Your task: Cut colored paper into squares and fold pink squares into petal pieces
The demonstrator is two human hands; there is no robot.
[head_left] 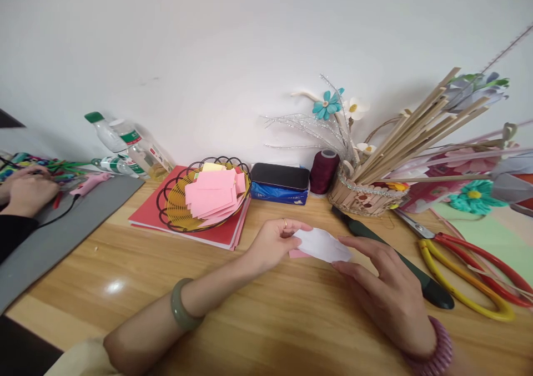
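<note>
The left hand [277, 245], wearing a gold-coloured ring, was closed in a pinch of thumb and fingers on the left end of a thin, white, pointed piece of paper [321, 244]. The right hand [387, 292] was half open, its thumb and index finger parted at the paper's opposite end; whether it gripped could not be told. A small pink paper piece [298, 254] showed beneath, just beside the left thumb. Beyond the left hand, leftward, stood a yellow woven basket with a black looped rim [175, 202]; right of the right hand lay red-and-yellow-handled metal scissors [423, 231].
</note>
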